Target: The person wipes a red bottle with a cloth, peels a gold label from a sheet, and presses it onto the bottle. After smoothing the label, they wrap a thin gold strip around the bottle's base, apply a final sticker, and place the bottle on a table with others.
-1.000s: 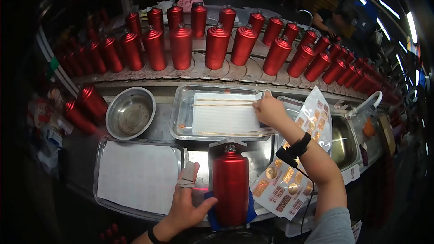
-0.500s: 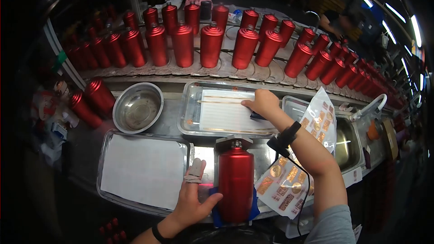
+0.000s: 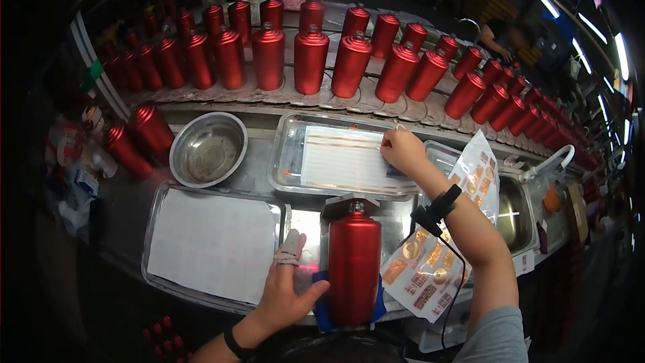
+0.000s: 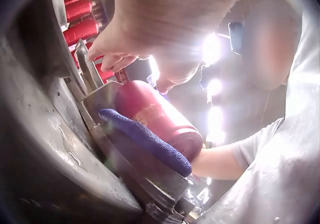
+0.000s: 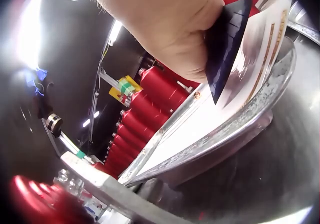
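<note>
My right hand [image 3: 405, 153] is over the right end of a white sheet with thin gold strips [image 3: 346, 141], which lies in a clear tray [image 3: 285, 178]. Its fingertips are at the end of the upper strips. It grips a dark blue flat scraper [image 5: 230, 46], seen under the palm in the right wrist view. My left hand [image 3: 285, 292], fingers extended and one or two of them wrapped in a pale covering, is beside a red bottle [image 3: 355, 265]. The thumb tip reaches the bottle's left side. The bottle lies in a metal holder padded with blue cloth [image 4: 145, 139].
Left of the bottle stands a tray with white paper [image 3: 208, 245], and behind it a steel bowl [image 3: 208, 149]. A plastic sheet of gold decals [image 3: 430, 272] lies at the right, near a sink [image 3: 514, 218]. Several red bottles [image 3: 311, 60] stand on a conveyor at the back.
My right hand moved left along the gold strips, then back right to the sheet's end. The left hand has stayed by the bottle. The head view has shifted slightly, and conveyor bottles appear in different positions.
</note>
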A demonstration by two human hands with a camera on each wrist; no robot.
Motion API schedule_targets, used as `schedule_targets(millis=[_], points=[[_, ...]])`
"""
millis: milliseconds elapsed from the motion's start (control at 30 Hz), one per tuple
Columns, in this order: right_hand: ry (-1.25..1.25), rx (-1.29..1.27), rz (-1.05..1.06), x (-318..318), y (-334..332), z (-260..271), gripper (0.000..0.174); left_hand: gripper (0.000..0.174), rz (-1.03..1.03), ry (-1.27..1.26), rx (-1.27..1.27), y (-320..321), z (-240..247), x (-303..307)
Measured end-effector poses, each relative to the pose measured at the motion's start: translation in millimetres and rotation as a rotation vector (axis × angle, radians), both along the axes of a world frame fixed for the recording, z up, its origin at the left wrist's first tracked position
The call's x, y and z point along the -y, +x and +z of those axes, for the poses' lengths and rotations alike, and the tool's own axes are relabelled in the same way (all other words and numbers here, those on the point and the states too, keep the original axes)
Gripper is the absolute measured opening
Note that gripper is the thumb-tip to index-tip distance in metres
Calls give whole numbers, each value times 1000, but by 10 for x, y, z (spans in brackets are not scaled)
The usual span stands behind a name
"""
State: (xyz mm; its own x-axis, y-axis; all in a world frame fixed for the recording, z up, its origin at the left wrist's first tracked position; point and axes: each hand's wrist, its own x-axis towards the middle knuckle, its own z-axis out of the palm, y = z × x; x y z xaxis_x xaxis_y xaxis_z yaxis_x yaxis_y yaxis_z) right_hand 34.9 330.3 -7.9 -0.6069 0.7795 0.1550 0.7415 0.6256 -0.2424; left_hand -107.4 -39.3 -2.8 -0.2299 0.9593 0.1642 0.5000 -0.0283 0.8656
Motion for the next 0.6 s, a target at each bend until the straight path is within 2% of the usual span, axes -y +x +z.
schedule_targets(millis=[100, 200, 267, 300, 333, 433, 567, 600], points=[[15, -37, 35, 53, -3, 41, 12, 82, 6, 22, -39, 24, 8, 25], [-179, -288, 188, -130, 3, 45, 12, 83, 28, 29, -31, 23, 16, 58], [-418, -405, 190, -142, 3, 170, 13, 80, 41, 34, -15, 15, 34, 73], [-541, -463, 184, -86, 25, 308, 13, 78, 44, 38, -11, 6, 60, 66], [-547, -432, 203, 37, 35, 494, 13, 76, 45, 37, -5, 4, 92, 64], [-518, -366, 320, 488, 90, 1063, 14, 67, 45, 8, 336, 33, 322, -24], [-546, -271, 373, 1188, 241, 1827, 11, 55, 52, 37, 476, 36, 796, -254], [-561, -278, 397, 1348, 287, 1946, 11, 54, 44, 248, 413, 61, 836, -390]])
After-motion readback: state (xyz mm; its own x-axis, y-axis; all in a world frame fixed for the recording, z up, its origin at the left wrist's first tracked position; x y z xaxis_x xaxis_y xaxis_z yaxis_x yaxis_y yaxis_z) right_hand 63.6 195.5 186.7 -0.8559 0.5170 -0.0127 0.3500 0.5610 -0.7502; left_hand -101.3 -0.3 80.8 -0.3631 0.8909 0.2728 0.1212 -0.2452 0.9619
